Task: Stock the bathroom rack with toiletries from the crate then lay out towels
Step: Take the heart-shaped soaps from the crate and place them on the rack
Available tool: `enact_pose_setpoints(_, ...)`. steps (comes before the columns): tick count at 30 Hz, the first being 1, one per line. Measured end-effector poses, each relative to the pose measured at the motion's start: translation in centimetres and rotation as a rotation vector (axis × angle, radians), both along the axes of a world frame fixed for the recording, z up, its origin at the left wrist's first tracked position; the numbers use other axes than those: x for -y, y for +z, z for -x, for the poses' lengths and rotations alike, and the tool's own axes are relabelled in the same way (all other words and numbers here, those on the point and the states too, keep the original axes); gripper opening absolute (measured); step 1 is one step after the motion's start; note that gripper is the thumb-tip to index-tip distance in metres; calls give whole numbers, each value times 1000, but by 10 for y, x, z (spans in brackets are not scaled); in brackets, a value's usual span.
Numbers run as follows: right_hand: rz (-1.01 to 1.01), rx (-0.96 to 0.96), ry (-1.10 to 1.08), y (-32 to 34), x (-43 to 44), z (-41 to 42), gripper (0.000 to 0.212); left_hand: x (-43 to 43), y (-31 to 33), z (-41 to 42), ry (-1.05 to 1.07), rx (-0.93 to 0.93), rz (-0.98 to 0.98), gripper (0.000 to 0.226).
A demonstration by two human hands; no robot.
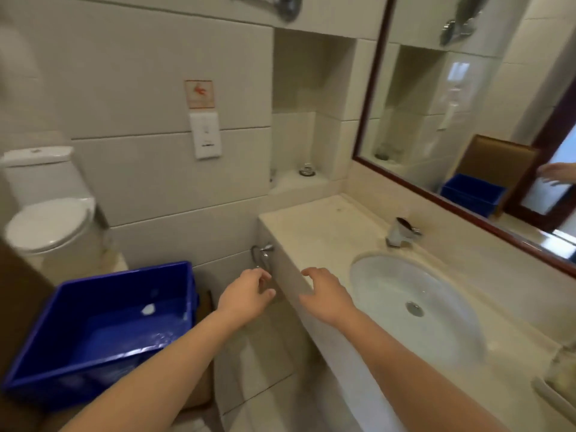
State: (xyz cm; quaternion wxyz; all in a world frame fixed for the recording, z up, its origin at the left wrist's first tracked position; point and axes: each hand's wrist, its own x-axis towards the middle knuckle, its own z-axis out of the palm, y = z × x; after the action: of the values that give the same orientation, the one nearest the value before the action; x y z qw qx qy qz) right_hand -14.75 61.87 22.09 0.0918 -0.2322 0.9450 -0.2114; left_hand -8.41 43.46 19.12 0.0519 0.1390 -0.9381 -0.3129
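Note:
A blue plastic crate sits low at the left, tilted, with only a small white item and a clear wrapped bit near its right wall. My left hand hovers between the crate and the vanity's left end, fingers loosely curled, holding nothing. My right hand hangs over the counter's front left corner with fingers spread and relaxed, also holding nothing. A recessed wall niche beyond the counter holds a small glass item. No towels are in view.
The beige vanity counter holds a white sink basin and chrome faucet. A mirror hangs behind it. A white toilet stands at the left. A chrome ring fitting is fixed to the vanity's side. A tray edge shows at the right.

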Motion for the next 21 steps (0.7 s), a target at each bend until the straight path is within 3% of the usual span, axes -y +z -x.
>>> enact_pose_setpoints(12,48,7,306,-19,142,-40,56,106,-13,-104,339,16,-46,34)
enact_pose_setpoints(21,64,29,482,-26,222,-47,54,162,-14,-135,531,31,-54,36)
